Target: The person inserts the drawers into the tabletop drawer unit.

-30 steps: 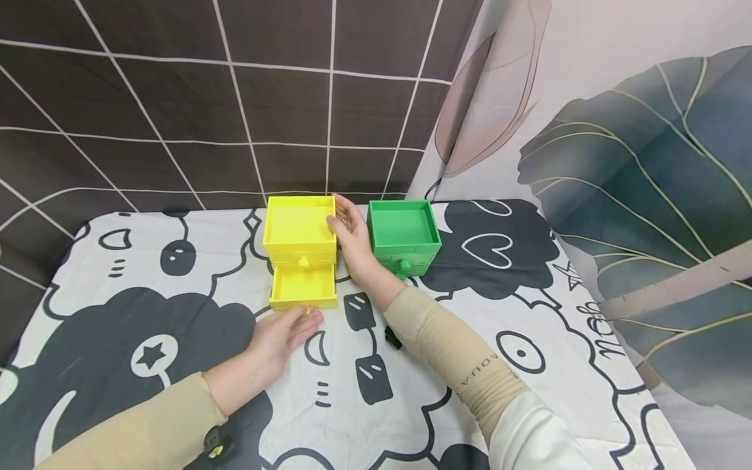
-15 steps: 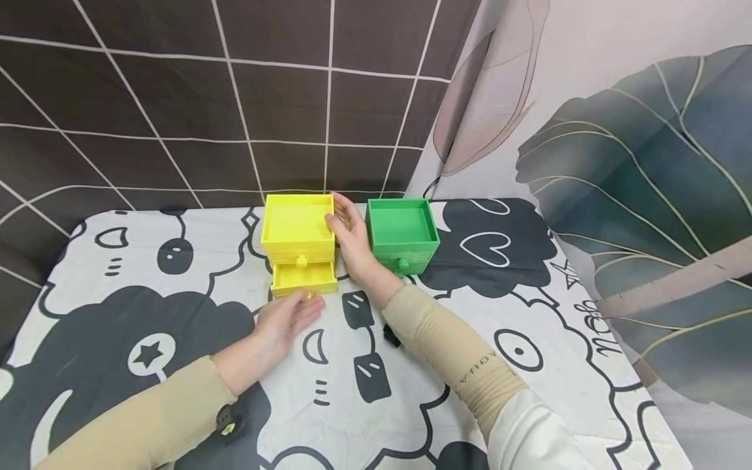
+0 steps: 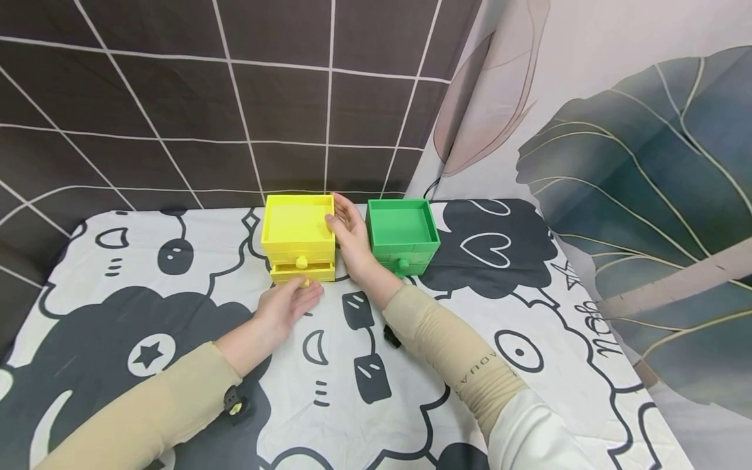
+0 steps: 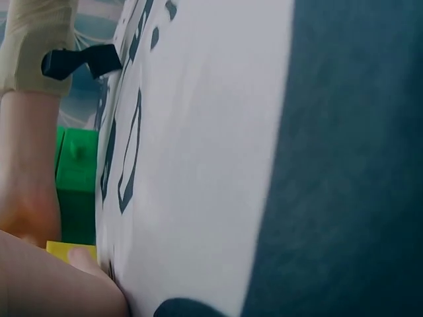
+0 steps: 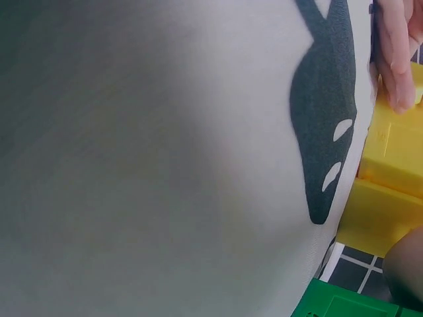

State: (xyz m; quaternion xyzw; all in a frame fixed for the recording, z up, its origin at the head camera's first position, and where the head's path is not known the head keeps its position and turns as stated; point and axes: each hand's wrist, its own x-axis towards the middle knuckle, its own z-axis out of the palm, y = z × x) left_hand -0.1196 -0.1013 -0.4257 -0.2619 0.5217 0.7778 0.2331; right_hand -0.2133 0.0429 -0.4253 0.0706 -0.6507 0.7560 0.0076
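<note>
A small yellow drawer cabinet (image 3: 297, 222) with an open-topped tray stands on the patterned cloth. Its lower drawer (image 3: 284, 275) sticks out a little at the front. My left hand (image 3: 276, 310) pinches that drawer's knob (image 3: 306, 283) between thumb and fingers; the other fingers extend below it. My right hand (image 3: 354, 243) holds the cabinet's right side, thumb over the top rim and fingertips hidden behind. In the right wrist view, the left fingers (image 5: 395, 59) lie against the yellow drawer front.
A similar green drawer cabinet (image 3: 404, 228), its drawers pushed in, stands just right of my right hand. A dark gridded backdrop (image 3: 205, 98) rises behind both cabinets. The black-and-white cloth (image 3: 329, 418) covers the surface in front, and a leaf-patterned curtain (image 3: 658, 163) hangs on the right.
The yellow lower drawer has slid inward from well extended to a narrow gap, my left hand moving forward with it. My right hand has stayed on the cabinet's side.
</note>
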